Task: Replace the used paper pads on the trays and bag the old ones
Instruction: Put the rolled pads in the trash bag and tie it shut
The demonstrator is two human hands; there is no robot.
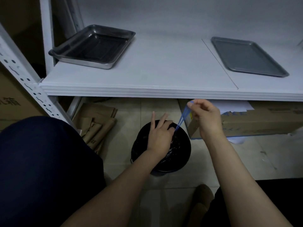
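Two hands work over the black bag (180, 151) on the floor below the shelf (147, 76); right hand (205, 118) pinches the blue drawstring (182, 118), drawn taut upward; left hand (159, 136) rests on the bag's mouth, two fingers straight, grip unclear; deep tray (95, 45) and flat tray (247, 56) sit well apart on the shelf.

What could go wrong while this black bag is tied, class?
The blue drawstring, pulled taut by the right hand, may snap or rip the black bag. The left hand pinches the bag's neck with two fingers lifted, so it might slip. The deep steel tray and the flat tray look bare; fresh pads could be forgotten.
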